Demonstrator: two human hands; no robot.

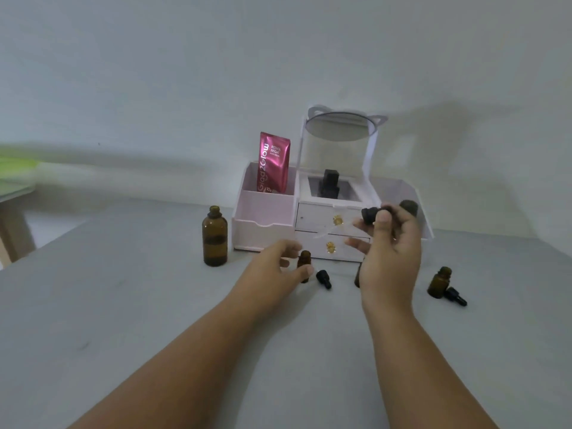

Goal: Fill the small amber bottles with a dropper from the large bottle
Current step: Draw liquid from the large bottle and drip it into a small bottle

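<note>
The large amber bottle stands uncapped at the left of the grey table. My left hand grips a small amber bottle that stands on the table, also uncapped. My right hand is raised above the table and pinches the black bulb of a dropper; its clear glass tube slants down-left toward the small bottle. A second small bottle is mostly hidden behind my right hand. A third small bottle stands uncapped at the right.
A white organiser with drawers and a mirror stands at the back, holding a pink sachet and a dark bottle. Two loose black dropper caps lie on the table, one by the held bottle, another at the right.
</note>
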